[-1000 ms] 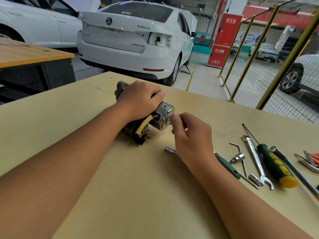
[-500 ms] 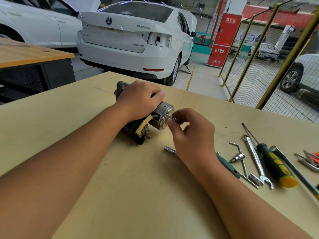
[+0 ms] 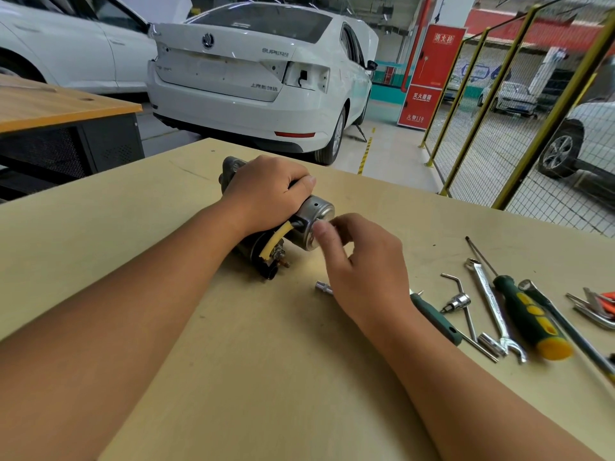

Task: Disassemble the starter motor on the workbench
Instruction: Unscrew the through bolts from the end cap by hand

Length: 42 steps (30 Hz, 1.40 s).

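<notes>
The starter motor (image 3: 314, 212) lies on its side on the pale wooden workbench (image 3: 266, 361), its silver end cap facing right. A yellow-sleeved lead and the terminal studs of the solenoid (image 3: 271, 257) show at its near side. My left hand (image 3: 266, 191) grips the motor body from above. My right hand (image 3: 359, 261) is at the end cap, thumb and fingertips pinching a small bolt there; the bolt itself is hidden by the fingers.
A socket driver with a green handle (image 3: 436, 319) lies under my right wrist. To the right lie an L-shaped socket key (image 3: 461, 299), a combination spanner (image 3: 492, 304), a green-and-yellow screwdriver (image 3: 529, 314) and pliers (image 3: 595, 307). A white car stands beyond the bench's far edge.
My right hand's fingers have turned at the end cap, and the thin bolt seen sticking out half a second ago is now covered. My left hand and the motor have not moved.
</notes>
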### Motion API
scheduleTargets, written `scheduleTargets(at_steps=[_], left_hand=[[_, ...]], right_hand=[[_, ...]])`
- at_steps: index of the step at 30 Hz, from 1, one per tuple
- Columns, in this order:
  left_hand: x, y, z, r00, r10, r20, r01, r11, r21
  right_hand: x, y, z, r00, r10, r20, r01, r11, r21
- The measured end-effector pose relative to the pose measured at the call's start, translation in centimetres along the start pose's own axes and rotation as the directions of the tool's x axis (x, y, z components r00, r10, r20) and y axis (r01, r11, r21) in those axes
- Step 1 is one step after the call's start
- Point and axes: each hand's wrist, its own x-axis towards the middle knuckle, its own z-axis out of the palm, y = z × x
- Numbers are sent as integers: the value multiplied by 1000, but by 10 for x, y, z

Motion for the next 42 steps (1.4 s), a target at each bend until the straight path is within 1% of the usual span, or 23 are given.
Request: scheduleTargets(at_steps=[5, 12, 15, 21, 24, 29, 32, 37, 42], left_hand=[[0, 0, 1, 1000, 5, 3, -5, 1000, -2], [1, -1, 1, 1000, 1, -3, -1, 1000, -2], [0, -1, 2, 1000, 9, -13, -9, 1000, 3], [1, -1, 1, 1000, 16, -8, -16, 1000, -5], [1, -2, 3, 1000, 17, -15, -18, 1000, -11], [1, -1, 1, 1000, 17, -15, -18, 999, -30], [0, -1, 2, 1000, 20, -13, -20, 999, -26], [1, -1, 0, 1000, 23, -6, -23, 1000, -14], [1, -1, 1, 1000, 28, -10, -28, 999, -15]], right_hand=[[3, 5, -1, 998, 41, -46, -40, 999, 17], [3, 9, 1, 998, 48, -33, -45, 995, 92], [2, 8, 0, 999, 41, -14, -40, 997, 71], [3, 9, 0, 999, 27, -37, -24, 995, 98], [1, 13, 0, 999, 28, -37, -25, 997, 70], [2, 11, 2, 998, 48, -29, -44, 991, 125], [3, 15, 1, 999, 47, -2, -46, 995, 89], [3, 11, 3, 997, 67, -26, -62, 989, 135], [3, 12, 2, 999, 24, -31, -21, 995, 96]])
